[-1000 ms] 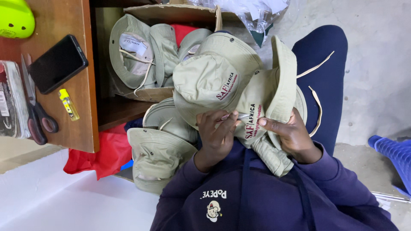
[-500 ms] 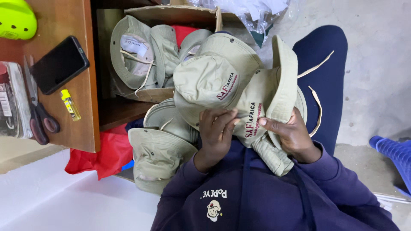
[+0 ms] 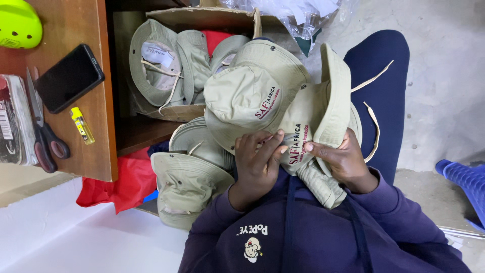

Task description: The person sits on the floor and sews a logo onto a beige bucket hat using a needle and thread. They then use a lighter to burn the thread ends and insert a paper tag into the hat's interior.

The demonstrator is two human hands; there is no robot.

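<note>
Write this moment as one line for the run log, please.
left hand: on khaki bucket hat | right hand: pinching second hat | more hats in cardboard box

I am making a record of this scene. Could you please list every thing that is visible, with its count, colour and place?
held hats: two, khaki, in both hands
lap hats: at least two, khaki, beside left hand
box hats: several, khaki, in the box
box: one, brown cardboard, top centre
phone: one, black, on the desk
desk: one, brown wood, left
scissors: one pair, dark handles, desk
lighter: one, yellow, desk
round object: one, lime green, desk corner
red cloth: one, under the desk
plastic bag: one, clear, top
left hand: on held hats
right hand: on held hats
</note>
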